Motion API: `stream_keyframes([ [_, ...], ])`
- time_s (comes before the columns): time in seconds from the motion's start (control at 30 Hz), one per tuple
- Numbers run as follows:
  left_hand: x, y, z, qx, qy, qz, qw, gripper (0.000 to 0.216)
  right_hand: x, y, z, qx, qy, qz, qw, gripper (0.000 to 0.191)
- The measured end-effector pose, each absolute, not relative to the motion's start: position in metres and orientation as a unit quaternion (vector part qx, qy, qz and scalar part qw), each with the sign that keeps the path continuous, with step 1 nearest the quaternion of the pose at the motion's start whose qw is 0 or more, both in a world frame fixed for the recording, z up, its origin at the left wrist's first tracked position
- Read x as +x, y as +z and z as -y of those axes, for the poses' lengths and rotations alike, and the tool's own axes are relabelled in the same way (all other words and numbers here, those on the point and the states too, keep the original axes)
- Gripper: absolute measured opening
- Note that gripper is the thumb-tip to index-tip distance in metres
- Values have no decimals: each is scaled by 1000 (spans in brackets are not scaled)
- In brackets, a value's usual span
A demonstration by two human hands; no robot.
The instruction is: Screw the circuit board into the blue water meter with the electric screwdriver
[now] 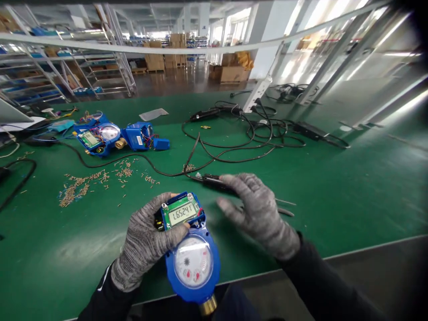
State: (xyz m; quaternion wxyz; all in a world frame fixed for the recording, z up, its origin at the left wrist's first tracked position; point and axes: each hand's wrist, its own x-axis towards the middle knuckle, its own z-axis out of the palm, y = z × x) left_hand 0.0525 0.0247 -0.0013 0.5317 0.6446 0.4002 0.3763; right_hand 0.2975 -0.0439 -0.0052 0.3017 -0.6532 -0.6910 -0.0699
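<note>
My left hand [147, 243], in a grey knit glove, is closed around the upper part of a blue water meter [214, 267]. Its small display board [182, 214] faces up and shows digits, with the round dial below and a brass fitting [209, 305] at the near end. To the right, my gloved right hand [257, 214] hovers slightly blurred, thumb and fingers apart. Its fingertips are at a black corded electric screwdriver [212, 180] lying on the bench; whether they touch it I cannot tell. Thin grey rods [284, 210] stick out beyond that hand.
Loose small screws [76, 187] are scattered on the green bench [334, 191] at left. Behind them lie more blue meters [137, 136] with exposed wires. Black cables [234, 149] loop across the middle to a white power strip [257, 93]. A clear plastic bag [154, 114] lies farther back.
</note>
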Motion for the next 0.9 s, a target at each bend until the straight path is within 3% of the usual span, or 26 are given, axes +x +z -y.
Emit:
stream_keyframes([
  [0.03,53,-1,-24,654,381,-400,518,56,287,-3,59,-585,-48,730,350,41],
  [0.13,54,-3,-24,678,393,-410,466,54,261,0,90,-494,19,784,375,45],
  [0.27,55,-5,-25,692,400,-420,430,55,250,3,90,-524,46,791,312,56],
  [0.43,55,-5,-25,686,404,-418,437,54,246,11,88,-562,101,782,251,53],
  [0.53,56,-4,-25,697,401,-418,422,53,234,13,95,-609,85,752,239,55],
  [0.73,55,-1,-25,718,383,-427,396,52,211,16,85,-688,50,714,118,66],
  [0.9,56,1,-26,721,385,-427,386,53,213,15,82,-673,-23,728,130,67],
])
